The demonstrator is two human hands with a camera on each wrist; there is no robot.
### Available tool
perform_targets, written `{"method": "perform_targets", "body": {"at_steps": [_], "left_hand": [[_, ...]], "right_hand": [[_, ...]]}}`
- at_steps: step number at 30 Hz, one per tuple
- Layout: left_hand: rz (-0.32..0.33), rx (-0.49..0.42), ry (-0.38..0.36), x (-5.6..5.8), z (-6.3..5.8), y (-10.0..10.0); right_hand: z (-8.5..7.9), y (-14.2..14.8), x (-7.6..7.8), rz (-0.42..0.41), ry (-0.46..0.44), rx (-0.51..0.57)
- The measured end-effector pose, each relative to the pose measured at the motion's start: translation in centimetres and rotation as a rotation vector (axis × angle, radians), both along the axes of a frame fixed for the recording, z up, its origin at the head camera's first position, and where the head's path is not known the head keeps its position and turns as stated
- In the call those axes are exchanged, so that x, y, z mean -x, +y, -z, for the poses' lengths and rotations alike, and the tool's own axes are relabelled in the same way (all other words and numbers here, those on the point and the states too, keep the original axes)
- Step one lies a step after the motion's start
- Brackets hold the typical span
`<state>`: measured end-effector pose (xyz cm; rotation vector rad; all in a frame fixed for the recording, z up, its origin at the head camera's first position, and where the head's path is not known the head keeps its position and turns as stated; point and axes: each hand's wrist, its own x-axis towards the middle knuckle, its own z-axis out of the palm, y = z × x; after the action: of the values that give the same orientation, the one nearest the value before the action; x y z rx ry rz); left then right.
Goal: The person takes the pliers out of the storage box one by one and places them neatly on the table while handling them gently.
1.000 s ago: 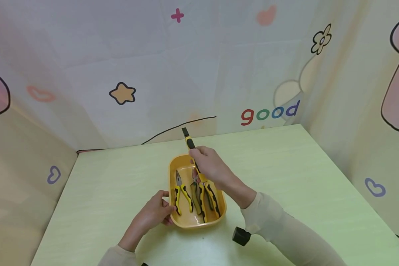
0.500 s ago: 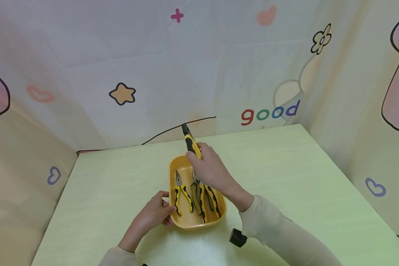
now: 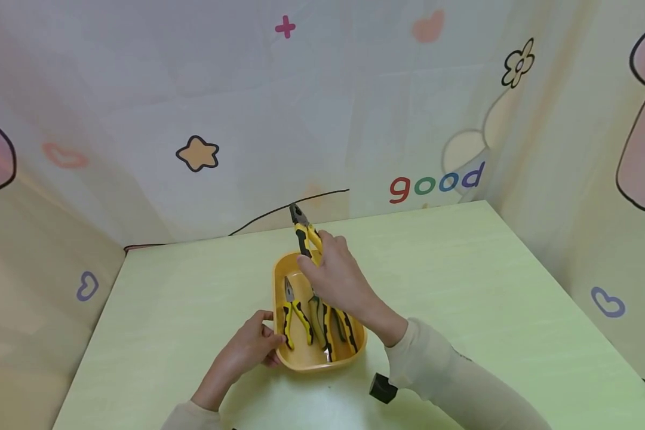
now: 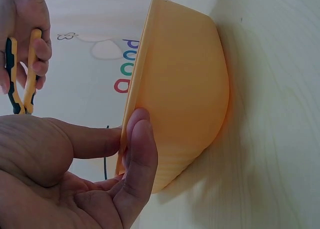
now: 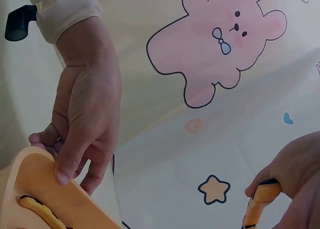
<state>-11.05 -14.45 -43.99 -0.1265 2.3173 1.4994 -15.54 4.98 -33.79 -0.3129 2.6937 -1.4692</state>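
Note:
My left hand (image 3: 249, 341) pinches the left rim of a yellow plastic tray (image 3: 301, 360), thumb over the edge and fingers against the outer wall in the left wrist view. Above the tray's far end, my right hand (image 3: 340, 272) grips combination pliers (image 3: 301, 222) by the yellow-black handles, dark head pointing away. In the left wrist view the handles of these pliers (image 4: 33, 59) stand apart. Needle-nose pliers (image 3: 289, 292) lie at the tray's left side. Beside them rest olive-handled pliers (image 3: 316, 319) and another yellow-black pair (image 3: 328, 331), their heads hidden under my right hand.
The tray rests on a pale green table (image 3: 193, 298). Behind it hangs a white printed curtain (image 3: 247, 89), with more curtain along both sides. A black wrist-camera piece (image 3: 383, 388) sticks out under my right sleeve.
My right hand has shifted slightly left and turned the combination pliers from edge-on to face-on, and their handles now show apart. The left hand and tray have hardly moved.

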Motion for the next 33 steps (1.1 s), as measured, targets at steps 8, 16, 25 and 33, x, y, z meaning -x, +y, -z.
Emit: {"method": "perform_targets", "body": {"at_steps": [8, 16, 25, 33], "left_hand": [[0.003, 0.007, -0.002, 0.03, -0.03, 0.09], [0.004, 0.002, -0.002, 0.01, -0.19, 0.16], [0.003, -0.012, -0.008, 0.07, -0.12, 0.14], [0.001, -0.016, -0.001, -0.04, -0.25, 0.23]], "right_hand": [[0.10, -0.09, -0.30, 0.049, 0.092, -0.117], [0.01, -0.11, -0.67, 0.039, 0.173, -0.199], [0.42, -0.11, -0.67, 0.052, 0.240, -0.284], [0.61, -0.10, -0.66, 0.064, 0.272, -0.346]]}}
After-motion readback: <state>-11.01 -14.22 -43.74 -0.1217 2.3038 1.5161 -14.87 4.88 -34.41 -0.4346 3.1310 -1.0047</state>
